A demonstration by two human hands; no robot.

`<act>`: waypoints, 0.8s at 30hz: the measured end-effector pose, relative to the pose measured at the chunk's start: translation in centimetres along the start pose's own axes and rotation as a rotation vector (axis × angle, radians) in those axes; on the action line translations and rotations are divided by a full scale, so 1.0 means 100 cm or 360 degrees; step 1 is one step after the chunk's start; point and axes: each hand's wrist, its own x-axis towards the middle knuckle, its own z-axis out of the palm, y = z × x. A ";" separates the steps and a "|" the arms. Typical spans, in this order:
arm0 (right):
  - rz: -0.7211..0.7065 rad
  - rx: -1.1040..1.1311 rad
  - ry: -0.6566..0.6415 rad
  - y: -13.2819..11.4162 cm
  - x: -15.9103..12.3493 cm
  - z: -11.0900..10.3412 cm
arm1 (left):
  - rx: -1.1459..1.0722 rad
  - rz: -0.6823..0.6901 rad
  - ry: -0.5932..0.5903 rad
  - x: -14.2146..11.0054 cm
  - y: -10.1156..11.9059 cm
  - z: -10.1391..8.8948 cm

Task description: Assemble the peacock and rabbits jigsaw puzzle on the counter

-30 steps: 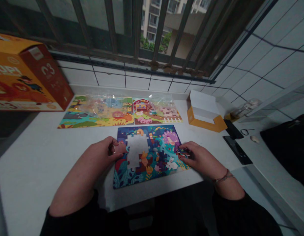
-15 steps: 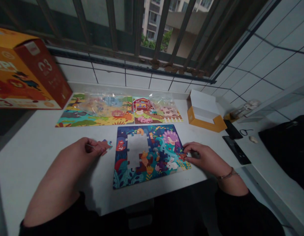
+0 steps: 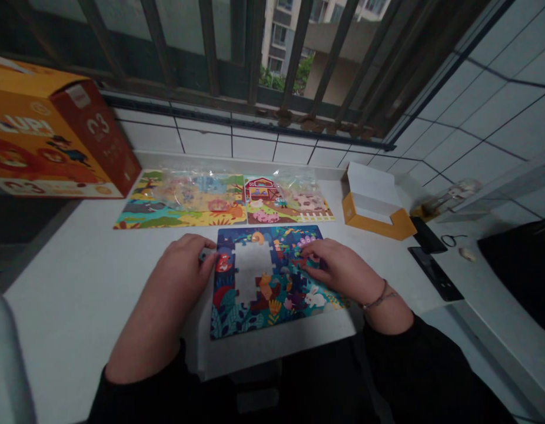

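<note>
Working the dark-blue jungle jigsaw board [image 3: 272,282] on the white bench [image 3: 78,277]: edges look filled, a pale middle gap [image 3: 252,268] remains; my left hand [image 3: 186,262] pinches a small piece at its left edge, my right hand [image 3: 336,268] presses another down

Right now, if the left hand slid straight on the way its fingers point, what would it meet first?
The left hand points right, at the near puzzle's left edge, so it would meet that edge by the red piece almost at once. Whether it already touches is unclear.
</note>
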 end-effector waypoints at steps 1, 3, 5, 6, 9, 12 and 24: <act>-0.0086 -0.0001 0.0007 -0.008 0.015 0.007 | -0.0004 0.0040 -0.0039 0.001 0.003 0.004; -0.0221 -0.0006 -0.0018 -0.023 0.045 0.024 | -0.0003 0.0097 -0.0121 0.002 0.007 0.011; -0.0316 -0.0047 -0.0046 -0.035 0.072 0.041 | 0.0013 0.0126 -0.0199 0.003 0.007 0.016; -0.0351 -0.0068 -0.0053 -0.039 0.082 0.048 | 0.0026 0.0124 -0.0233 0.003 0.006 0.018; -0.0422 -0.0144 -0.0067 -0.047 0.102 0.064 | 0.0061 0.0090 -0.0281 0.003 0.002 0.022; -0.0442 -0.0200 -0.0058 -0.048 0.104 0.074 | 0.0083 0.0106 -0.0253 0.002 0.001 0.026; -0.0454 -0.0103 -0.0017 -0.040 0.101 0.084 | 0.0310 0.0021 -0.0276 -0.004 0.025 0.019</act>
